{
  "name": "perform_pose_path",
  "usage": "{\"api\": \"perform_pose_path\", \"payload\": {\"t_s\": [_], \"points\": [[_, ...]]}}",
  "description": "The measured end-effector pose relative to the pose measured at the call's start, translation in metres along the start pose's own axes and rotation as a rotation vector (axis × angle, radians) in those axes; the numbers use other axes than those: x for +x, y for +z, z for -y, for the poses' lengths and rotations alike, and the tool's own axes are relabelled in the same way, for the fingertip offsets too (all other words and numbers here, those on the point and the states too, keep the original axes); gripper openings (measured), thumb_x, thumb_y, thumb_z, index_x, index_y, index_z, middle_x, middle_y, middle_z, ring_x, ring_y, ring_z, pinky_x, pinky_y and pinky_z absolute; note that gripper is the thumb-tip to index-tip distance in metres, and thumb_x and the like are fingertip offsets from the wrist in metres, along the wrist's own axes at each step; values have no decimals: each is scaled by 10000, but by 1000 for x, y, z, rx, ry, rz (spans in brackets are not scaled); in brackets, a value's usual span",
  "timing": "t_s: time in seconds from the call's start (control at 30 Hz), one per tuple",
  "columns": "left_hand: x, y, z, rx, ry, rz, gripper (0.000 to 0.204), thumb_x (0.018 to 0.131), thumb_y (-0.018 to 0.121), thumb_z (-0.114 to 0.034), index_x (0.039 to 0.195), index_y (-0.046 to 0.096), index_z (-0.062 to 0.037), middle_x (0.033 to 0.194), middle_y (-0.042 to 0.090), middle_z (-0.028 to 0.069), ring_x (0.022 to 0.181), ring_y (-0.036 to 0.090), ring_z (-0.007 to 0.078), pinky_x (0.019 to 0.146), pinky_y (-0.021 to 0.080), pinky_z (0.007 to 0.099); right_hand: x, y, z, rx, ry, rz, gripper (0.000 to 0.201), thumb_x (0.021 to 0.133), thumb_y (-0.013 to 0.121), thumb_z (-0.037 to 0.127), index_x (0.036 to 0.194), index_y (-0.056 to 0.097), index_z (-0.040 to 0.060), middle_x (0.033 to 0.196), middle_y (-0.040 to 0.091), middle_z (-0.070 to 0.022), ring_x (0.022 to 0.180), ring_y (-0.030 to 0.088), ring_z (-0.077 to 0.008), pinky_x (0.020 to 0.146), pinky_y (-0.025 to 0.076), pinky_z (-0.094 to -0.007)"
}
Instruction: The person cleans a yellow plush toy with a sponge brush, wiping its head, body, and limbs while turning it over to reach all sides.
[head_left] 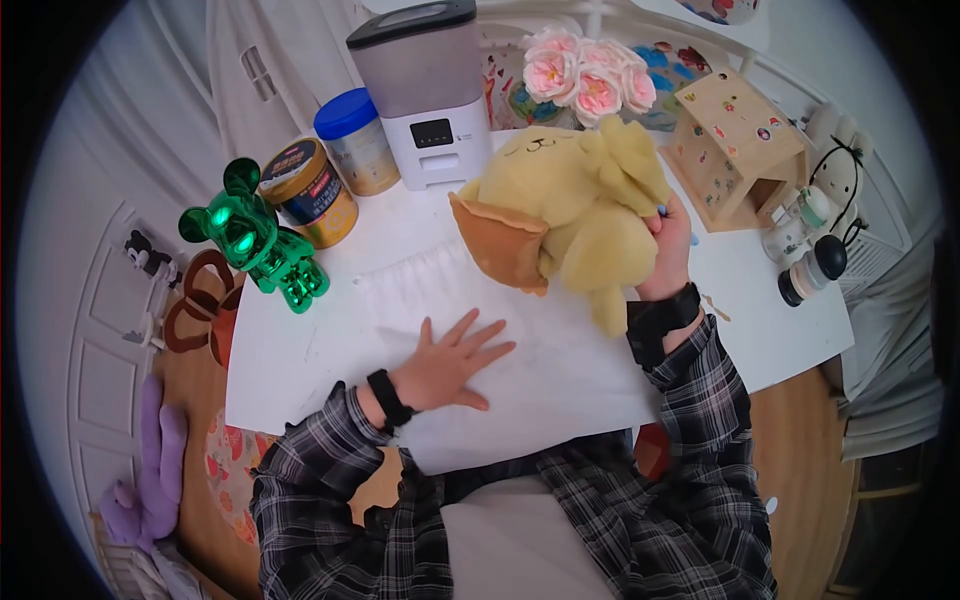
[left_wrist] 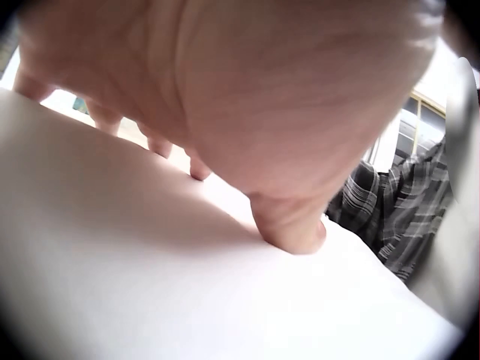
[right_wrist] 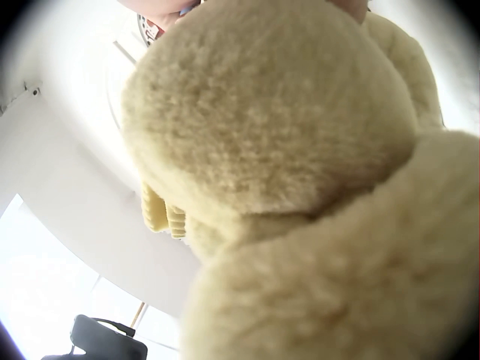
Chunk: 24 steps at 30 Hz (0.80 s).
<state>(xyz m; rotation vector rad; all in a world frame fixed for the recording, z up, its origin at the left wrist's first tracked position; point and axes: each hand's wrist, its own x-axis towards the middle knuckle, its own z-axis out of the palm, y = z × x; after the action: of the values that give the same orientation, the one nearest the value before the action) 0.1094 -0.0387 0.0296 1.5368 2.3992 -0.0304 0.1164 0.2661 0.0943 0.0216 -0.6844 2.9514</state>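
My right hand (head_left: 675,250) grips a yellow plush toy (head_left: 610,245) by its right side, above the table. The toy has a small stitched face, floppy ears and a brown fabric piece (head_left: 500,245) on its left. In the right wrist view the soft fur of the plush toy (right_wrist: 262,112) fills most of the picture and hides most of the hand. My left hand (head_left: 445,370) lies on a white cloth (head_left: 530,400) with a gathered upper edge, fingers spread. In the left wrist view the left hand (left_wrist: 247,97) arches over the white surface, fingertips and thumb touching it.
On the white table (head_left: 270,370) stand a shiny green bear figure (head_left: 255,235), two tubs (head_left: 315,195), a pet feeder (head_left: 430,100), pink flowers (head_left: 590,75), a wooden house (head_left: 735,145) and a black-capped jar (head_left: 812,270). A purple plush (head_left: 150,500) lies at lower left.
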Motion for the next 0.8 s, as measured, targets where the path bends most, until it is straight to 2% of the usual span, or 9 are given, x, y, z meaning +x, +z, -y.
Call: {"api": "perform_pose_path", "payload": {"t_s": [0.2, 0.33, 0.47, 0.5, 0.6, 0.63, 0.73, 0.77, 0.8], "points": [[4, -38, 41, -47, 80, 191, 930, 646, 804, -403, 1436, 325, -291, 1531, 238, -6, 1428, 116, 326, 1027, 155, 714, -1, 9, -2, 23, 31, 57, 415, 875, 461, 254, 507, 290, 169, 471, 309, 31, 475, 369, -108, 540, 400, -258], [35, -35, 23, -477, 332, -116, 894, 675, 784, -438, 1418, 364, -172, 1478, 322, 136, 1386, 208, 385, 1045, 158, 679, 1, 21, -2, -11, -21, 109, 414, 885, 453, 254, 510, 301, 166, 476, 337, 25, 491, 408, -115, 560, 420, -263], [67, -20, -20, -3, 250, -119, 835, 735, 731, -462, 1402, 372, -108, 1374, 423, 180, 1352, 278, 364, 1029, 317, 546, 7, 32, -5, -19, -16, 236, 420, 901, 434, 257, 511, 305, 168, 486, 366, 21, 508, 442, -121, 573, 437, -269], [74, -18, -23, 125, 290, -215, 802, 750, 730, -423, 1387, 382, -83, 1336, 452, 157, 1314, 348, 343, 1024, 364, 459, 6, 35, -10, -15, -50, 198, 417, 902, 431, 258, 514, 308, 169, 490, 371, 21, 510, 447, -124, 574, 439, -272], [97, -36, -16, -292, 303, -112, 768, 757, 733, -378, 1374, 392, -77, 1331, 448, 167, 1261, 415, 338, 1027, 379, 413, 4, 40, -22, -103, -208, 54, 406, 904, 426, 260, 524, 317, 167, 503, 383, 22, 520, 460, -129, 577, 444, -279], [93, -40, -15, -461, 212, -110, 707, 782, 719, -325, 1358, 405, -61, 1317, 465, 150, 1226, 461, 299, 1022, 386, 358, 5, 37, -27, -194, -283, -23, 402, 903, 428, 260, 528, 320, 166, 507, 385, 23, 525, 464, -130, 577, 445, -281], [70, -45, 1, -939, 209, -50, 739, 818, 685, -405, 1385, 340, -80, 1321, 480, 76, 1231, 457, 218, 978, 405, 404, 7, 19, -39, -131, -285, -60, 390, 894, 439, 248, 532, 321, 163, 512, 380, 27, 538, 466, -124, 584, 442, -279], [74, -21, 21, -1375, 387, -4, 814, 833, 655, -476, 1442, 259, -109, 1396, 419, 43, 1289, 401, 205, 1044, 352, 416, 7, 11, -41, -75, -233, -23, 387, 888, 447, 241, 531, 320, 163, 512, 377, 28, 541, 466, -122, 588, 440, -277], [73, -17, 23, -1560, 434, -48, 845, 828, 637, -510, 1454, 230, -115, 1422, 389, 46, 1310, 377, 209, 1062, 331, 426, 7, 4, -44, -19, -180, 11, 385, 883, 455, 235, 529, 319, 162, 512, 375, 29, 544, 465, -119, 591, 438, -274]]}}
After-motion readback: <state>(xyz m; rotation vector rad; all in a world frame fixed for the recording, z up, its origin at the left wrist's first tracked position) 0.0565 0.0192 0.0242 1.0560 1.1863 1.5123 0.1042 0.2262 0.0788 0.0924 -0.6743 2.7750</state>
